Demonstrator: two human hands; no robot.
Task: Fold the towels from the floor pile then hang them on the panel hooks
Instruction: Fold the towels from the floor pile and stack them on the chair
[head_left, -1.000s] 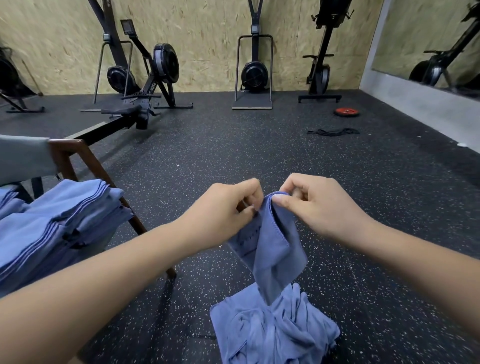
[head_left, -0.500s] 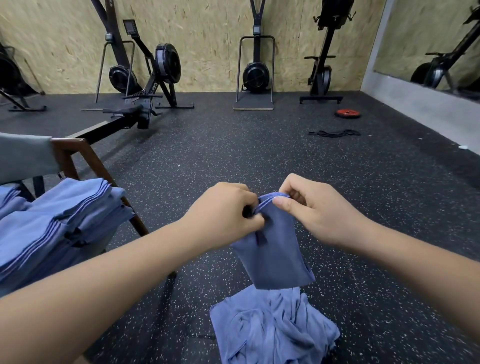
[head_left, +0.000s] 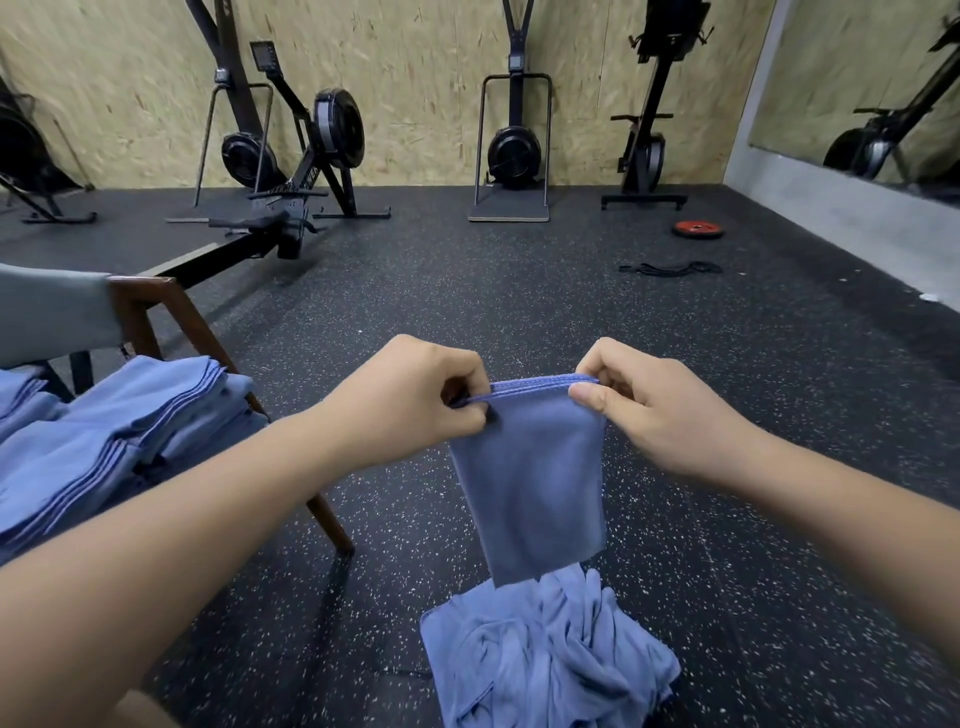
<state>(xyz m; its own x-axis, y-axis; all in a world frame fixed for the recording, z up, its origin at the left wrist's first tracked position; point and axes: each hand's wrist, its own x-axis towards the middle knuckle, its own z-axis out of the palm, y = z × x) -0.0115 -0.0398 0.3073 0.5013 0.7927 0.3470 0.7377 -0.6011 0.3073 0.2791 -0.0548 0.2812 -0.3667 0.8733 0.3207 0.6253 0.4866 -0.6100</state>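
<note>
- Mid-fold: my left hand (head_left: 410, 400) and right hand (head_left: 660, 410) each pinch a top corner of the towel (head_left: 530, 483), hanging over the pile (head_left: 545, 654).
- Next I'd guess another fold, corners matched.

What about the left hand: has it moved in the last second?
Yes. Against the floor pile, the left hand pinching the towel shifted left, toward the chair.

left hand (head_left: 415, 400) pinching, right hand (head_left: 660, 410) pinching
</note>
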